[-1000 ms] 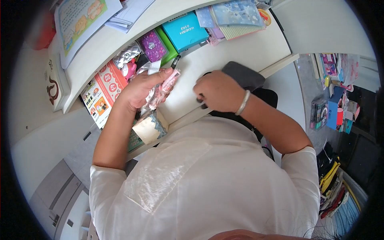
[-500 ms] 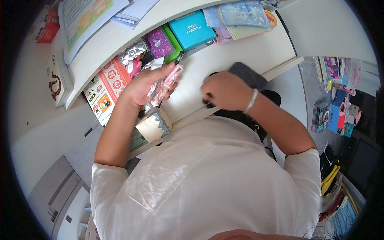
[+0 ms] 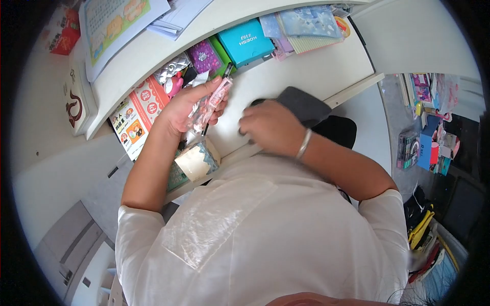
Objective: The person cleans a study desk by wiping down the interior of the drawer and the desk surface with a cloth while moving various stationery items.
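Left hand (image 3: 182, 111): your fingers are closed on a pink pack (image 3: 220, 93), thumb lying along its upper end. A dark pen (image 3: 228, 70) pokes out past the thumb, gripped in the same bundle. Clear wrapper (image 3: 197, 113) at the palm; pink shows through it, details too small to read.

Right hand (image 3: 276, 127): your fingers curl in, blurred, well apart from the pack. Dark bits show beside them; I cannot tell whether they clamp on anything.

Step in hand, my reading: the left holds the bundle, the right works separately close by. The next move calls for a firm left pinch, as pack and pen share one grip and the pen could slip.

Just beyond the right: grey pad (image 3: 302, 106), black item (image 3: 341, 133) near it, contents, if any, hidden.

Under your left wrist: cream box (image 3: 195, 162), tilted, inside not visible.

Farther out, in what looks like an open drawer (image 3: 337, 65): blue box (image 3: 246, 43), apparently shut; purple case (image 3: 205, 57) beside it, contents unseen; silver pouch (image 3: 172, 68) with a pink toy (image 3: 174, 85) against it; patterned sleeves (image 3: 312, 23), seemingly flat. Papers (image 3: 176, 20) lie above, on the bench (image 3: 200, 31).
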Tool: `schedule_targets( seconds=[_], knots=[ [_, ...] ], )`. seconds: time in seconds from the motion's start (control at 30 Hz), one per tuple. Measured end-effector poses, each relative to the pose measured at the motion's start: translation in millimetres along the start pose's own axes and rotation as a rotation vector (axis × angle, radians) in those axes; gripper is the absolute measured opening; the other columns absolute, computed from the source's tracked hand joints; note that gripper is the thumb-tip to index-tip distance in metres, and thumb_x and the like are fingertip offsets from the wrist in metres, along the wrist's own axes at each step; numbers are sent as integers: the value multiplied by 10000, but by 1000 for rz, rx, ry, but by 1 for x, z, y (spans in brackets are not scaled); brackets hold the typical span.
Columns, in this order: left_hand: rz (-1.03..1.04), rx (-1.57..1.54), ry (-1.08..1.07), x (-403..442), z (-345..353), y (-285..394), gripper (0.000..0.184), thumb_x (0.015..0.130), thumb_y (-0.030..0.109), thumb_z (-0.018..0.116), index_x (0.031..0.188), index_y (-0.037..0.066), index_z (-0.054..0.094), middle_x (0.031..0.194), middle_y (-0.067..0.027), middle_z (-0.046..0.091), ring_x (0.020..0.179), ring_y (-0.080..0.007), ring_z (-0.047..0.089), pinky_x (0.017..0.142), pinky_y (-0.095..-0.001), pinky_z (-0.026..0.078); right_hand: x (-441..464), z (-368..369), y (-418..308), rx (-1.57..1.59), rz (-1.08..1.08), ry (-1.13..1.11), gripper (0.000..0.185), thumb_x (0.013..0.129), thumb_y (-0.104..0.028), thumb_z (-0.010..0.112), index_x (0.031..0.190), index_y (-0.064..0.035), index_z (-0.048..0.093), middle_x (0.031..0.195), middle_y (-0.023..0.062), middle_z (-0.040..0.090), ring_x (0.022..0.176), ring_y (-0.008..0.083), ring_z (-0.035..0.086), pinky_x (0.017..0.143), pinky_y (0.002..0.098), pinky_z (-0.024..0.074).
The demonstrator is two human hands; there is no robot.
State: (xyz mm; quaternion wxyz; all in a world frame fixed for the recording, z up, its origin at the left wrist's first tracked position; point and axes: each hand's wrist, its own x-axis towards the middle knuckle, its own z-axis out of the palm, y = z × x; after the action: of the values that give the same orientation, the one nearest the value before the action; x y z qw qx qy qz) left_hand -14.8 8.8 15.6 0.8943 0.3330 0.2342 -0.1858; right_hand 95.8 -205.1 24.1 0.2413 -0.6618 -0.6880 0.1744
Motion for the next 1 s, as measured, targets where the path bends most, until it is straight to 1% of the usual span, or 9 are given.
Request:
schedule_targets(
  seconds=[0.03, 0.17, 0.2, 0.27, 0.4, 0.47, 0.67, 0.77, 1.0],
  knots=[
    [-2, 7, 20, -1, 1, 0, 413, 974, 456, 564, 920, 47, 589, 706, -40, 539, 584, -134, 520, 449, -259, 419, 8, 6, -8, -13, 23, -80, 43, 783, -109, 651, 821, -98, 667, 806, 93, 612, 769, 309, 628, 676, 428, 504],
    [2, -13, 10, -2, 0, -3, 437, 985, 469, 532, 889, 44, 572, 698, -32, 516, 571, -126, 501, 450, -254, 412, 19, 1, 17, 146, 384, 119, 75, 807, -100, 632, 874, -78, 658, 854, 106, 644, 810, 323, 640, 713, 429, 514],
    [8, -33, -19, -1, -1, -3, 422, 979, 459, 550, 898, 46, 583, 698, -38, 531, 573, -129, 512, 455, -255, 416, 14, -8, 33, 18, 347, 205, 106, 815, -112, 598, 891, -73, 662, 870, 157, 658, 839, 347, 652, 741, 479, 517],
    [27, -71, -84, 0, -5, -1, 392, 967, 439, 587, 916, 51, 605, 696, -49, 560, 578, -134, 534, 464, -257, 426, 0, -27, 40, -50, 467, 145, 93, 816, -114, 597, 868, -63, 654, 852, 151, 653, 830, 346, 650, 743, 481, 514],
    [29, -160, -133, 2, -6, 1, 417, 982, 455, 550, 903, 48, 583, 685, -48, 527, 558, -127, 488, 455, -251, 397, 0, -1, 6, 35, 157, 46, 67, 808, -113, 623, 845, -81, 670, 846, 109, 651, 794, 312, 640, 702, 429, 505],
    [56, -217, -175, 0, -7, 1, 431, 988, 465, 531, 902, 44, 568, 686, -47, 513, 550, -124, 468, 450, -246, 386, 9, 5, 13, 147, 272, 43, 61, 829, -120, 623, 853, -91, 671, 851, 105, 654, 774, 313, 638, 685, 426, 504],
    [265, -356, -494, -1, -16, 4, 444, 1029, 476, 416, 925, 50, 490, 724, -32, 442, 555, -116, 434, 431, -250, 347, -14, -30, 52, 99, 529, 354, 68, 846, -96, 661, 901, -57, 651, 868, 100, 653, 704, 269, 618, 647, 355, 502],
    [315, -407, -529, -3, -15, 6, 449, 1030, 477, 414, 920, 47, 479, 733, -35, 447, 555, -115, 426, 441, -252, 345, -8, -24, 55, -4, 537, 499, 68, 838, -77, 665, 899, -49, 655, 878, 106, 655, 710, 278, 623, 650, 357, 505],
    [335, -383, -531, -2, -13, 7, 451, 1032, 475, 408, 910, 46, 472, 734, -41, 449, 559, -119, 429, 451, -252, 352, 31, -4, 44, -90, 396, 402, 26, 831, -78, 650, 849, -61, 654, 857, 112, 636, 770, 313, 632, 675, 396, 513]
  ],
)
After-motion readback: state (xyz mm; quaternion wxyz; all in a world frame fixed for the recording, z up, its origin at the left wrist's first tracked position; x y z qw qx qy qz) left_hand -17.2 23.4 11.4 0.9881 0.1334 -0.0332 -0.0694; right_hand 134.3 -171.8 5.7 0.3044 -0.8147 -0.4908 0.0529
